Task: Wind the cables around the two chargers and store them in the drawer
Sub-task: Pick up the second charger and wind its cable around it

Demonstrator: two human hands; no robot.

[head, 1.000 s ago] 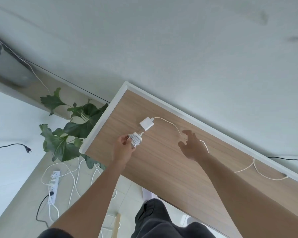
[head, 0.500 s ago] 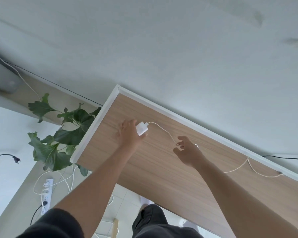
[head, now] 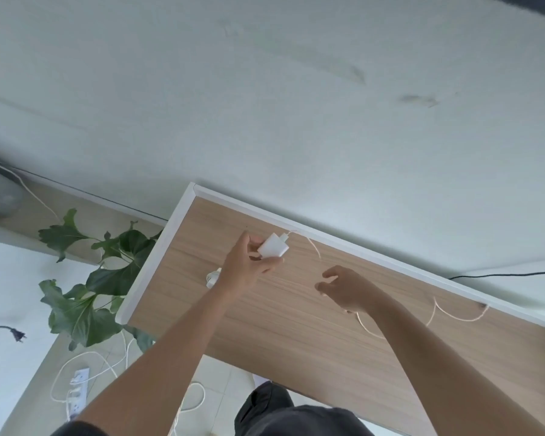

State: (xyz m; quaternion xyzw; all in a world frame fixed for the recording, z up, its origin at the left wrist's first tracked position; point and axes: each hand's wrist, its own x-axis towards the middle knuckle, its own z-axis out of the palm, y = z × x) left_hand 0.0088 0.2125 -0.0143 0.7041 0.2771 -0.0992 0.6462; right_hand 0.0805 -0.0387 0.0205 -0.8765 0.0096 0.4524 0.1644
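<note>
My left hand (head: 246, 269) grips a white charger (head: 272, 247) just above the wooden table (head: 296, 341), near its far left corner. The charger's loose white cable (head: 453, 317) leaves its far end, curves right, passes under my right hand (head: 348, 291) and trails along the table's far edge. My right hand hovers over the cable with curled fingers; whether it grips the cable is unclear. A second charger with its cable wound round it (head: 213, 276) lies on the table, partly hidden behind my left wrist. No drawer is in view.
A leafy green plant (head: 88, 278) stands left of the table. On the floor below lie a white power strip (head: 76, 391) and loops of white cord. A black cable (head: 501, 274) runs along the wall at the right.
My left hand set the wound charger down on the table, then picked up the second charger and lifted it. My right hand stayed over the loose cable and shifted toward me.
</note>
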